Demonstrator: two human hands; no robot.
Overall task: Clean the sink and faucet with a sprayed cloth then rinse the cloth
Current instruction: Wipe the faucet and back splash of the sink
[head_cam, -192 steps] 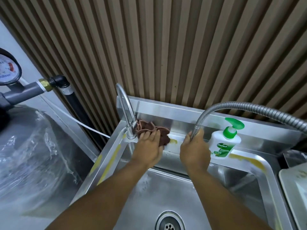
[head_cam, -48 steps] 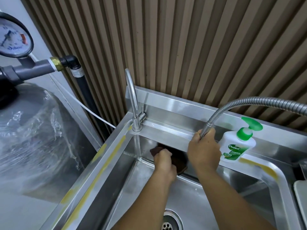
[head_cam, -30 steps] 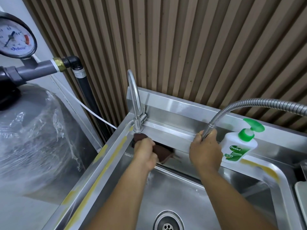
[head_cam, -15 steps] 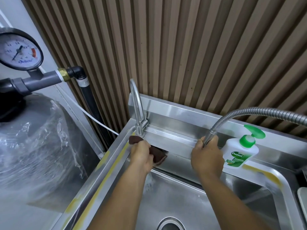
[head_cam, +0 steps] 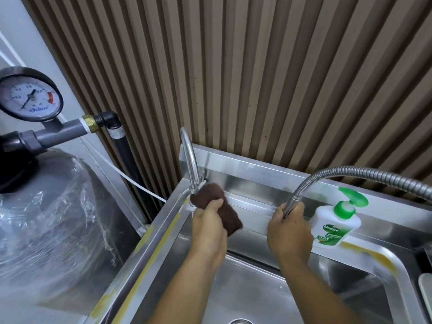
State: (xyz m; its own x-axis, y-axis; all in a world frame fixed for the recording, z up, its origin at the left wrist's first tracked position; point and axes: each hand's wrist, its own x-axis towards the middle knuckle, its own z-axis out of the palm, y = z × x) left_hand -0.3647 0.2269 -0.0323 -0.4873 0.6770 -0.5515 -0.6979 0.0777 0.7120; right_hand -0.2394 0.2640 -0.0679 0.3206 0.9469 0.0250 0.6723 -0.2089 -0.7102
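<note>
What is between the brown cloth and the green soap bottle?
In the head view, the right hand, gripping the bendy metal hose, sits between the cloth and soap bottle.

Sink (head_cam: 149,251): stainless steel, yellowish strips along its rim.
Back ledge: faucet (head_cam: 189,157) at left corner, soap bottle (head_cam: 334,228) toward the right.

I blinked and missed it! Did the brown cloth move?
Yes. The brown cloth rose from the sink's inner back wall up to the faucet's base.
</note>
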